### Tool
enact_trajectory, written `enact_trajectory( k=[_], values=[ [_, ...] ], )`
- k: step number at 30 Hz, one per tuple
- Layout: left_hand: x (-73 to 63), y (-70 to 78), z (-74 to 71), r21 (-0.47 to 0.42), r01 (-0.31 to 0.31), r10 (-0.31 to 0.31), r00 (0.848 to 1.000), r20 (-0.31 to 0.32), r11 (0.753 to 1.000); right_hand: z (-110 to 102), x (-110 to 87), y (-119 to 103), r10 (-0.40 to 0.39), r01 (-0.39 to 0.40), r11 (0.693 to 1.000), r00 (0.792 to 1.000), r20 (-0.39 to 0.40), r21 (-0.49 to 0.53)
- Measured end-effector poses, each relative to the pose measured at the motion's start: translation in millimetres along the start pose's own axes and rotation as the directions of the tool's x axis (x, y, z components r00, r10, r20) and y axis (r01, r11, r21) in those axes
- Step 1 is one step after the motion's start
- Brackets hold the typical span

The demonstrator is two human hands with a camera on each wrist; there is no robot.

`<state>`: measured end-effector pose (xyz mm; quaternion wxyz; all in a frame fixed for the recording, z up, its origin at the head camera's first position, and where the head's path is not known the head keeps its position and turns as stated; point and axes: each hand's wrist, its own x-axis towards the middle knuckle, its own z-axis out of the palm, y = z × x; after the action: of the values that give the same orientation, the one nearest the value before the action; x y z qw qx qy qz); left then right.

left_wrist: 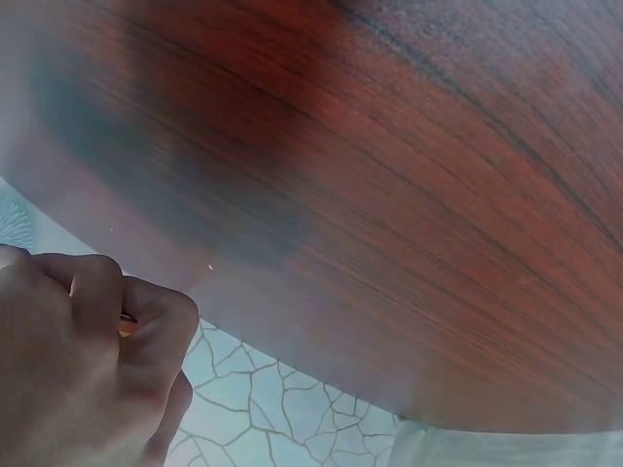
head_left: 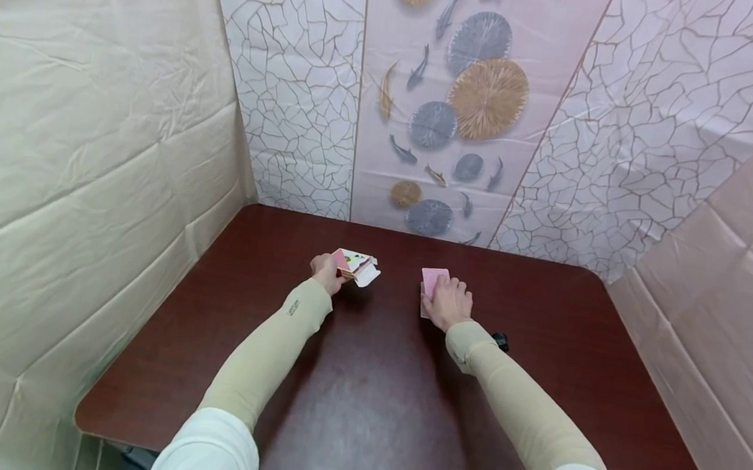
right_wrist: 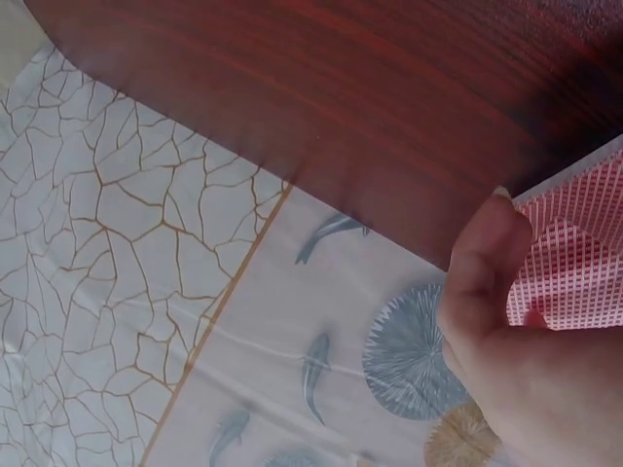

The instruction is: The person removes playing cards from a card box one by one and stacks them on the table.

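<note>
In the head view my left hand (head_left: 327, 274) grips a small playing-card box (head_left: 355, 261) above the table, its white end flap (head_left: 367, 274) hanging open toward the right. The box has pink sides and a white printed face. My left hand (left_wrist: 92, 360) hides nearly all of it in the left wrist view. To the right, my right hand (head_left: 450, 302) holds playing cards (head_left: 435, 276) with a pink patterned back. The right wrist view shows the cards' red-and-white checked back (right_wrist: 574, 277) beside my bent finger (right_wrist: 482, 258); how many cards there are I cannot tell.
The dark reddish-brown table (head_left: 354, 392) has rounded corners. Beige cloth (head_left: 110, 140) hangs along its left side and pinkish cloth (head_left: 703, 298) along the right. A patterned sheet (head_left: 294, 100) stands behind the far edge. A black band (head_left: 501, 341) sits at my right wrist.
</note>
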<state>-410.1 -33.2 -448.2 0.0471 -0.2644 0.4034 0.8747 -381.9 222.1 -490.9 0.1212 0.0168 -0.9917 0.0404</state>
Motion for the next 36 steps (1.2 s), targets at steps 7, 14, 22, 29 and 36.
enact_trajectory(
  k=[7,14,22,29,36],
  values=[
    [23.3,-7.9,-1.1,0.022,-0.025,0.026,0.999,-0.027,0.999,2.6,-2.8,-0.6,0.051,-0.051,0.999,0.993,0.11,0.001],
    [14.6,-5.8,-0.1,-0.005,-0.007,0.007,1.0,-0.013,1.0,4.3,-4.8,-5.0,0.076,-0.08,0.997,0.982,0.172,0.016],
    [2.0,0.4,-0.6,-0.013,0.013,-0.013,1.0,0.002,1.0,7.1,-4.0,-7.2,0.089,-0.088,0.996,0.978,0.19,-0.014],
    [2.7,0.6,-0.9,-0.018,0.019,-0.019,1.0,-0.002,1.0,5.8,-3.5,-7.9,0.089,-0.086,0.996,0.976,0.199,-0.027],
    [1.4,0.6,-0.5,-0.012,0.014,-0.014,1.0,0.006,1.0,5.8,1.2,-7.6,0.105,-0.099,0.994,0.972,0.21,-0.037]
  ],
)
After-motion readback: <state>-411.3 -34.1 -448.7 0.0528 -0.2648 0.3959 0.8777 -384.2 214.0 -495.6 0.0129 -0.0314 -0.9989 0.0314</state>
